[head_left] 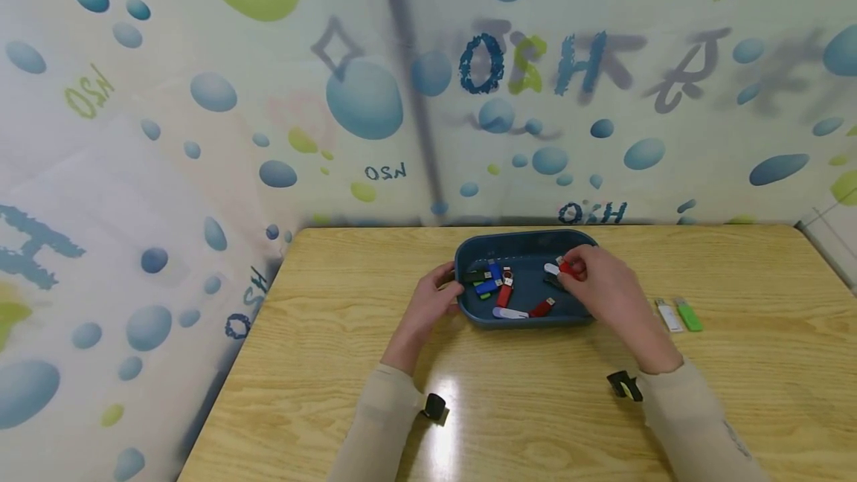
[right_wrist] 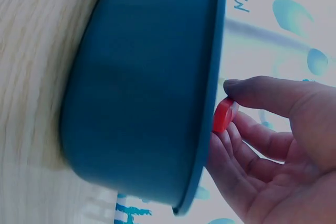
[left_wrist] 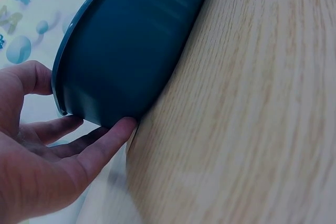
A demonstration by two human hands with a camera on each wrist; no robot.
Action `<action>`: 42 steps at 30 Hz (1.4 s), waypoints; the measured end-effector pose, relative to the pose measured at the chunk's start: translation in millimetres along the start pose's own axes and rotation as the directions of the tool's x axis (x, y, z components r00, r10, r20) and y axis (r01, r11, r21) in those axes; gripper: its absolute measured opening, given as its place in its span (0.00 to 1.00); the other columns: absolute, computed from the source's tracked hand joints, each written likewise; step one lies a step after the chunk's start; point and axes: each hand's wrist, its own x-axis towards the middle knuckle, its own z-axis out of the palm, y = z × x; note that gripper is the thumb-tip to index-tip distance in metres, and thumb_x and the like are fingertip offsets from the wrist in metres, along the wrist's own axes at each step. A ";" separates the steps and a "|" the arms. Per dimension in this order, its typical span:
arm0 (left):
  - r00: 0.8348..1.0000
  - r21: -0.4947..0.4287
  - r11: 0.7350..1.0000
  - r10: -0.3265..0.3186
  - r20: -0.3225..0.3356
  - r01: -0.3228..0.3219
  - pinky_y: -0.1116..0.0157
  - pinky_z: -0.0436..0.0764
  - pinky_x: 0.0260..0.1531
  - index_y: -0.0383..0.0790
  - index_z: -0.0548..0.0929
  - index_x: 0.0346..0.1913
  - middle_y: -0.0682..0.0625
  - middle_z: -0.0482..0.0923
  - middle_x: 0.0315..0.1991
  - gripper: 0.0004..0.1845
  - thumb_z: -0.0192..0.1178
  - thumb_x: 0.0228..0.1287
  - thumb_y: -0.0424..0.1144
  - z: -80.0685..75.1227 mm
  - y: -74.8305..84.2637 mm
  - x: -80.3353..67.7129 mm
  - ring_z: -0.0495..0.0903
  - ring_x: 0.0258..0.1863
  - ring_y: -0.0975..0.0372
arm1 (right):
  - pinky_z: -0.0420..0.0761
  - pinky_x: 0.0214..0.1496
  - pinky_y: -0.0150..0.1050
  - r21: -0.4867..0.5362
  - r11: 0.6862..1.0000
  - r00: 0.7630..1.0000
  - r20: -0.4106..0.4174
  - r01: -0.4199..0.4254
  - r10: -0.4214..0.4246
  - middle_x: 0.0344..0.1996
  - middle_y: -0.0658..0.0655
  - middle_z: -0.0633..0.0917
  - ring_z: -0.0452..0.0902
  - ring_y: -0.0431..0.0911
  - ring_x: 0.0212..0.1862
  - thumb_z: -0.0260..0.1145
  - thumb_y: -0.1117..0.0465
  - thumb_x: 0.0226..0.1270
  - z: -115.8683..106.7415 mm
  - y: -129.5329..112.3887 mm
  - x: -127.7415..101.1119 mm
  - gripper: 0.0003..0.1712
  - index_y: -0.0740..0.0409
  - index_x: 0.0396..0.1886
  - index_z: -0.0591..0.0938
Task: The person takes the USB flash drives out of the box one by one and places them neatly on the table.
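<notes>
A dark blue plastic bin (head_left: pixel 535 322) stands on the table with several USB sticks inside, among them a blue one (head_left: pixel 487 286), a red one (head_left: pixel 542 308) and a white one (head_left: pixel 510 313). My left hand (head_left: pixel 431 300) holds the bin's left end, thumb at the rim and fingertips against the outer wall, as the left wrist view shows. Over the bin's right end, my right hand (head_left: pixel 599 285) pinches a red USB stick (right_wrist: pixel 226 115) between thumb and fingers. Close beneath that hand lie a white and a black USB stick, partly covered by it.
On the wooden table (head_left: pixel 321 363), right of the bin, a white USB stick (head_left: pixel 669 316) and a green USB stick (head_left: pixel 688 315) lie side by side. A patterned curtain (head_left: pixel 469 140) hangs behind the table's far edge.
</notes>
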 end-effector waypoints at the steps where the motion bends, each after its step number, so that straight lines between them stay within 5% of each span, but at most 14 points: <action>1: 1.000 0.000 1.000 0.002 0.000 -0.002 0.57 0.87 0.49 0.33 0.71 0.74 0.35 0.72 0.69 0.30 0.56 0.70 0.32 -0.2 -0.3 0.0 0.78 0.58 0.48 | 0.84 0.42 0.52 0.001 1.000 1.000 -0.001 -0.003 0.003 0.41 0.66 0.84 0.80 0.56 0.40 0.72 0.61 0.69 -1.4 0.9 -0.7 0.19 0.71 0.51 0.82; 14: 1.000 -0.004 1.000 0.000 0.008 0.000 0.58 0.87 0.48 0.32 0.69 0.75 0.34 0.71 0.69 0.31 0.56 0.70 0.33 -1.7 0.4 -1.3 0.78 0.60 0.47 | 0.82 0.42 0.54 0.014 1.000 0.998 -0.053 0.022 -0.021 0.40 0.66 0.85 0.81 0.57 0.41 0.71 0.60 0.70 -20.6 21.4 -6.2 0.18 0.71 0.50 0.82; 29: 1.000 -0.008 1.000 0.001 0.002 -0.001 0.57 0.87 0.49 0.34 0.70 0.75 0.35 0.71 0.69 0.30 0.55 0.70 0.31 -2.9 -2.4 -0.7 0.78 0.59 0.47 | 0.79 0.38 0.46 0.020 0.999 0.997 -0.062 -0.047 0.048 0.40 0.67 0.85 0.81 0.58 0.41 0.70 0.58 0.72 -40.9 55.9 -15.1 0.22 0.72 0.55 0.80; 37: 1.000 -0.020 1.000 0.002 0.010 -0.002 0.55 0.88 0.47 0.33 0.70 0.75 0.35 0.71 0.69 0.30 0.55 0.70 0.31 -2.2 -2.4 -1.1 0.77 0.59 0.46 | 0.80 0.41 0.57 0.004 0.998 0.996 -0.067 -0.065 0.066 0.42 0.69 0.85 0.82 0.63 0.44 0.67 0.55 0.75 -55.0 80.1 -24.7 0.25 0.73 0.57 0.78; 42: 1.000 -0.046 0.999 -0.003 0.028 0.005 0.53 0.87 0.48 0.33 0.68 0.76 0.34 0.69 0.71 0.31 0.55 0.70 0.31 -1.4 -2.4 -0.3 0.76 0.61 0.45 | 0.78 0.36 0.49 -0.023 0.995 0.993 -0.070 -0.100 0.098 0.42 0.69 0.84 0.81 0.64 0.44 0.65 0.53 0.76 -63.9 98.6 -30.9 0.25 0.73 0.56 0.77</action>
